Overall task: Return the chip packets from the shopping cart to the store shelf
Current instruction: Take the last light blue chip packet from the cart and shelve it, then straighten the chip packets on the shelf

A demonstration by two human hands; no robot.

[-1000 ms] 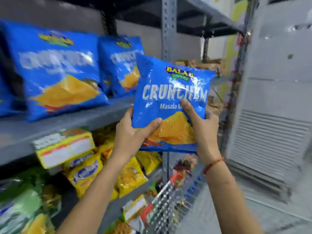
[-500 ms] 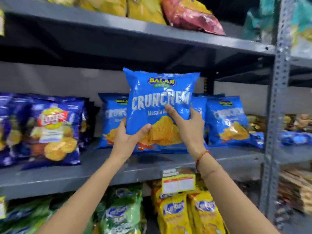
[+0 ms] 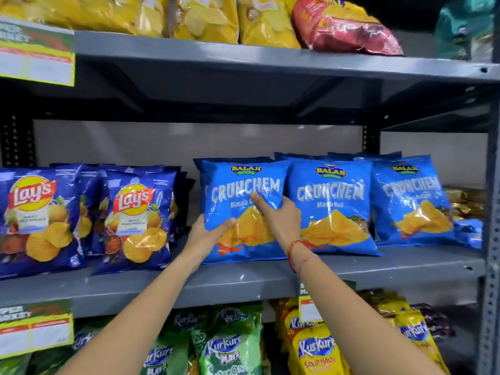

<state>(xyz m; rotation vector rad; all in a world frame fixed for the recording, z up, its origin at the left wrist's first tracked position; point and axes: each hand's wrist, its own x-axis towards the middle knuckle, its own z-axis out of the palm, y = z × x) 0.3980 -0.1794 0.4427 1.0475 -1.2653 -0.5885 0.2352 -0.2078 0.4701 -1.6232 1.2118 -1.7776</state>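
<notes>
A blue Crunchem chip packet [image 3: 240,185] stands upright on the grey middle shelf [image 3: 243,280], in front of another blue packet. My left hand [image 3: 205,234] grips its lower left edge, thumb across the front. My right hand [image 3: 278,220] presses its right side, index finger stretched over the front. Two more Crunchem packets [image 3: 331,207] [image 3: 411,198] stand in a row to its right. The shopping cart is out of view.
Dark blue Lay's packets [image 3: 135,220] fill the shelf's left side. Yellow and red packets [image 3: 338,25] lie on the upper shelf. Green and yellow Kurkure packets [image 3: 227,350] sit below. A steel upright post [image 3: 491,239] bounds the right edge. Price tags [image 3: 35,328] hang from the shelf lips.
Both hands carried the Crunchem packet forward and down from mid-air onto the middle shelf, to the left of the other Crunchem packets. The view swung from the aisle to face the shelf.
</notes>
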